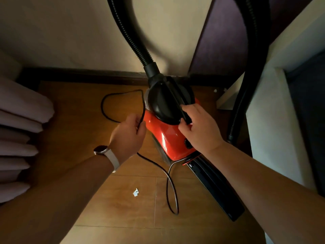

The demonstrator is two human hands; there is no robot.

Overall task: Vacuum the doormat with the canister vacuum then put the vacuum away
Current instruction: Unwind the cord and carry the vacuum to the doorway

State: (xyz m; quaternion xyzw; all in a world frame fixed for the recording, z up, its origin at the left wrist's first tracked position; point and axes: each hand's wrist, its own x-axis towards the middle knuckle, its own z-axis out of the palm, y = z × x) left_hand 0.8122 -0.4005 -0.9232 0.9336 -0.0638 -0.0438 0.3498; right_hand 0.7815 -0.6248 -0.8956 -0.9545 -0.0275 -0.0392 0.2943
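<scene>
A red canister vacuum (pixel 167 138) with a black top stands on the wooden floor close to the wall. My right hand (pixel 198 127) grips the black carrying handle (pixel 177 101) on its top. My left hand (pixel 128 134) pinches the black power cord (pixel 107 110) just left of the canister; the cord loops on the floor behind and in front of my hand. The ribbed black hose (pixel 128 34) rises from the vacuum's front and arches out of view, coming down again on the right. No doormat is in view.
Folded pale curtain fabric (pixel 21 134) hangs at the left. A black floor nozzle (pixel 216 187) lies along the floor by a white cabinet (pixel 270 120) on the right. A dark baseboard (pixel 84 74) runs along the wall. A small white scrap (pixel 135 192) lies on the floor.
</scene>
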